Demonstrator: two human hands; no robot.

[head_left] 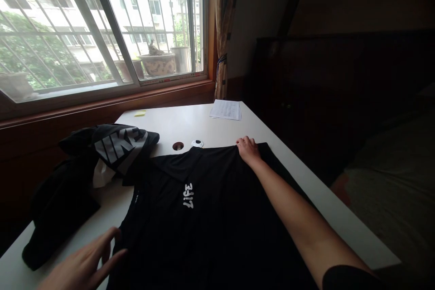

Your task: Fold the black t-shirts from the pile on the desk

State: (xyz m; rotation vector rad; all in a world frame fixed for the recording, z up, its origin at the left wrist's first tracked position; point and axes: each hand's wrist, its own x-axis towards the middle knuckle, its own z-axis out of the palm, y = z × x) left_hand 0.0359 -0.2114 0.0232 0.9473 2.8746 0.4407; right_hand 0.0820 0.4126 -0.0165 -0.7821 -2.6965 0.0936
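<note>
A black T-shirt (pixel 217 217) with white lettering on it lies spread over the white table, its neckline toward the left. At the shirt's far edge, my right hand (pixel 248 149) has its fingers curled on the fabric, gripping it. My left hand (pixel 86 260) is at the lower left beside the shirt's near-left edge. Its thumb and forefinger are apart with nothing between them, and the fingertips overlap the shirt's edge in view. Whether they touch the cloth I cannot tell.
A dark garment with large NIKE letters (pixel 120 145) lies heaped on the table's left side. Papers (pixel 226 109) and a yellow note (pixel 140 113) rest at the back. A round hole (pixel 178 146) and a white disc (pixel 197 143) sit beyond the shirt. The table's right edge (pixel 340 204) runs diagonally.
</note>
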